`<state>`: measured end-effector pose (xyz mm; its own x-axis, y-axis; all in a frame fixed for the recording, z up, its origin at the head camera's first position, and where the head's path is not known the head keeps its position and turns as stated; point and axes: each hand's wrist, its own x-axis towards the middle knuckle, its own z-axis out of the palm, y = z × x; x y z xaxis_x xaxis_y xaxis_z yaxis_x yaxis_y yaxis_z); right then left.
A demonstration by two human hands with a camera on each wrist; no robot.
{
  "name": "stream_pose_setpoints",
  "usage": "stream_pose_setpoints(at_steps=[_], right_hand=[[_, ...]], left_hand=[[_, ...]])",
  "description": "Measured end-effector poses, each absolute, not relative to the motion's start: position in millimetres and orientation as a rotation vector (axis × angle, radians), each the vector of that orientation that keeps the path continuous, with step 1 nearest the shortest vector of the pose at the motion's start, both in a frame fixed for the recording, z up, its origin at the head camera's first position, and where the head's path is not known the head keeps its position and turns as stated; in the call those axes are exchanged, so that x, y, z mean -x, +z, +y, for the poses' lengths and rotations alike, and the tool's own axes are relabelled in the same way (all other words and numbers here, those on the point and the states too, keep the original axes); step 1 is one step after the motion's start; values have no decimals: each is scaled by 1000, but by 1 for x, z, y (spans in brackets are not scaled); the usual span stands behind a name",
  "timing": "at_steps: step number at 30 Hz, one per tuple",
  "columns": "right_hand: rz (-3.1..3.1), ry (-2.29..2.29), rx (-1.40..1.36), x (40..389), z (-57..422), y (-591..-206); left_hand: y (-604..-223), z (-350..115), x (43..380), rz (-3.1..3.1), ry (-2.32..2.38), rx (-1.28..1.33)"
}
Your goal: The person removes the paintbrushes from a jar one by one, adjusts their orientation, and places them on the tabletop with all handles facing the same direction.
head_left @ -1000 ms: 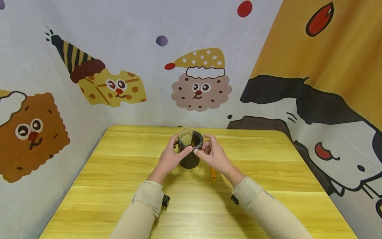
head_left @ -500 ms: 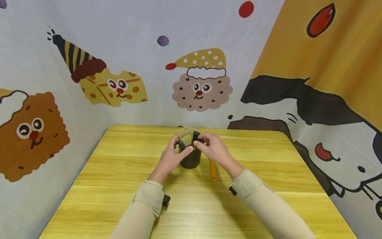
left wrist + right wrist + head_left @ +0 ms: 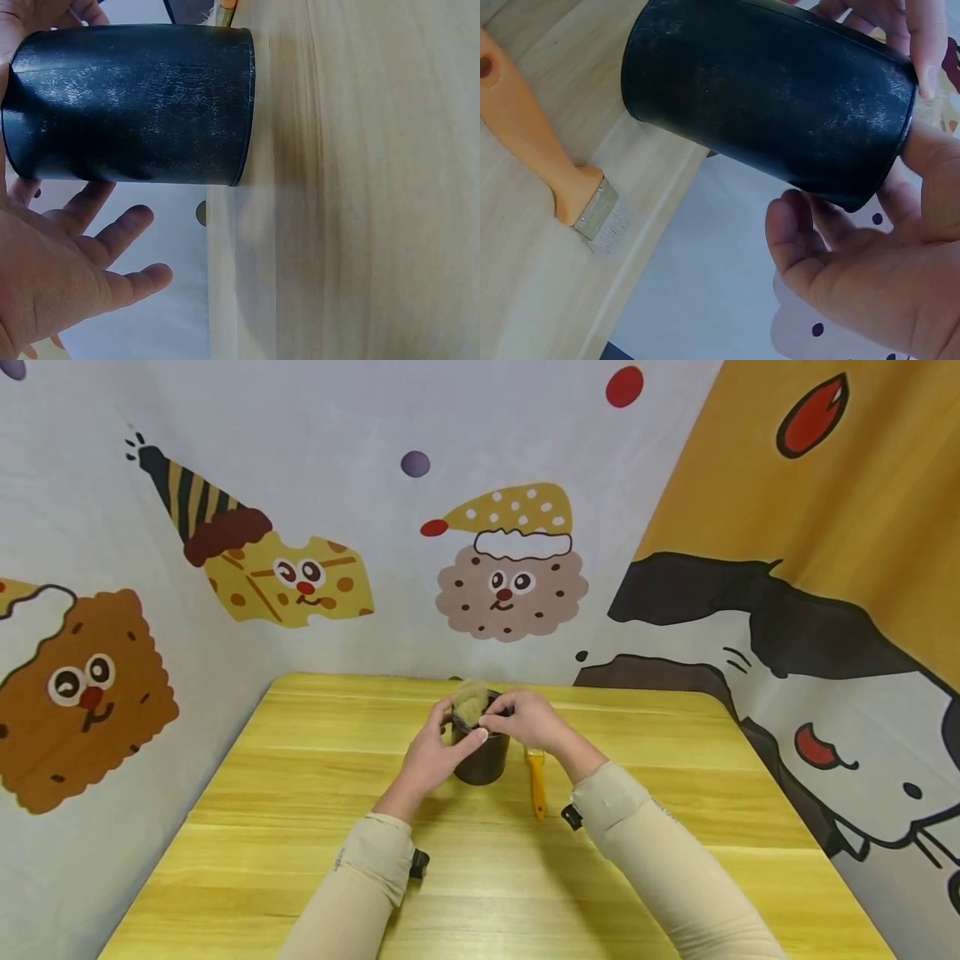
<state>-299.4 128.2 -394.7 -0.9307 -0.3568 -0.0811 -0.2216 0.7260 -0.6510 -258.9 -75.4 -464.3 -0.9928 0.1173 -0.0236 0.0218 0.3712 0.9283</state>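
A black cylindrical pot (image 3: pixel 480 764) stands upright near the table's far side. Pale bristles of a paintbrush (image 3: pixel 470 703) stick up out of its mouth, the handle hidden inside. My left hand (image 3: pixel 437 756) grips the pot's rim from the left with thumb and forefinger; its other fingers spread away from the wall in the left wrist view. My right hand (image 3: pixel 531 722) is at the rim, thumb and forefinger pinched together at the base of the bristles. In the right wrist view its other fingers (image 3: pixel 784 225) curl beside the pot. To the right lies a second paintbrush (image 3: pixel 536 781) with an orange handle.
The wooden table (image 3: pixel 300 827) ends just behind the pot, against a cloth wall (image 3: pixel 337 410) printed with cartoon figures. A dark wrist camera (image 3: pixel 572 817) sits under the right sleeve, another camera (image 3: pixel 419 863) by the left sleeve.
My right hand has moved left and inward, from the pot's right rim to the bristles, which now look blurred. The left hand keeps its grip. More of the loose paintbrush shows.
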Motion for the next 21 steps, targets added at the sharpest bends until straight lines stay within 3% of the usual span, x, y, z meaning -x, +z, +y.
stream_pose_setpoints(at_steps=[21], right_hand=[[2909, -807, 652, 305, 117, -403]], left_hand=[[-467, -77, 260, 2517, 1744, -180]])
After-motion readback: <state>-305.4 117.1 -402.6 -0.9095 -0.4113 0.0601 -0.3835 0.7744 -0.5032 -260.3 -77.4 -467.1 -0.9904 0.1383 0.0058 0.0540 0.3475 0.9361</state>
